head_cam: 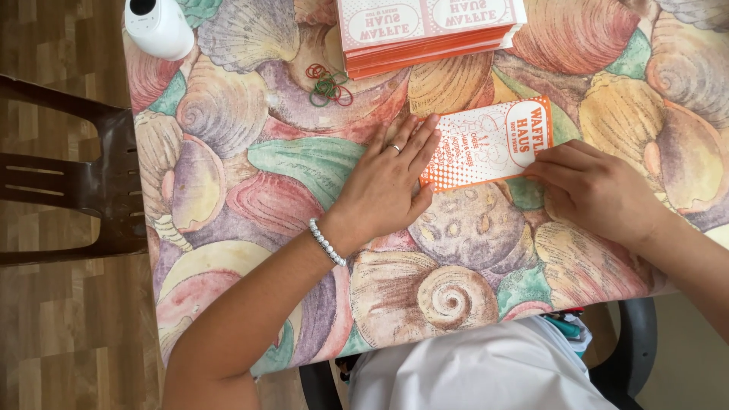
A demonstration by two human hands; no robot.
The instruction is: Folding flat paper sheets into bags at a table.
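Observation:
A flat orange-and-white printed cardboard piece [486, 144] lies on the table covered by a seashell-patterned cloth [250, 197]. My left hand [391, 178], with a ring and a beaded bracelet, lies flat with fingers together, pressing the piece's left end. My right hand [592, 190] rests on the piece's right end, fingers curled over its edge. A stack of the same flat orange-and-white pieces [425, 30] sits at the table's far edge.
A small pile of coloured rubber bands [328, 85] lies left of the stack. A white rounded object [158, 26] stands at the far left corner. A dark wooden chair [68, 175] stands left of the table, on wood flooring.

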